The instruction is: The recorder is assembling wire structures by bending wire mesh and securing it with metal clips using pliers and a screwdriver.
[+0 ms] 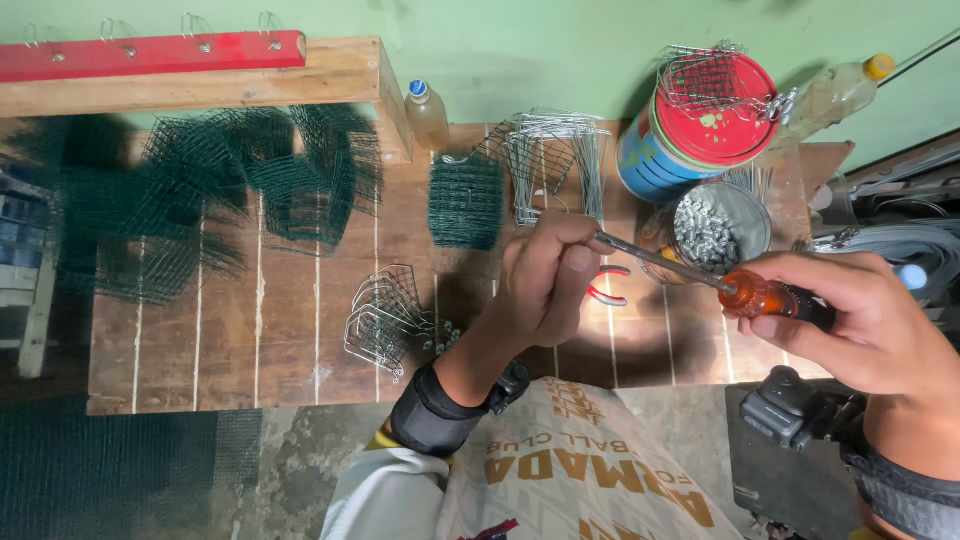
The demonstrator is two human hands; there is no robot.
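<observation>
Closest to the camera is the person's lap, covered with a pale printed sack, and both wrists have dark bands strapped on. The right hand is wrapped tight around the handle of a screwdriver, the orange see-through kind with a dark grip, and its metal shaft runs up and to the left. The left hand is curled shut with the fingertips pinched right at the tip of that shaft; whatever small piece sits in there is hidden by the fingers, so no telling what it is. So the screwdriver is basically bridging the two hands, held in the air just above the near edge of the wooden table.

Right under the left hand there's a pair of red-handled pliers lying on the boards. To the left of that wrist sits a tangle of bent bare-wire pieces. A bit further back on the right is a clear container of small silvery metal bits, and behind it a blue tin with a red lid with more wire bits piled on top.

Mid table has a folded green mesh square and a bundle of bare wire frames. Far left is a big messy heap of green wire mesh, with a plastic bottle by the green wall.
</observation>
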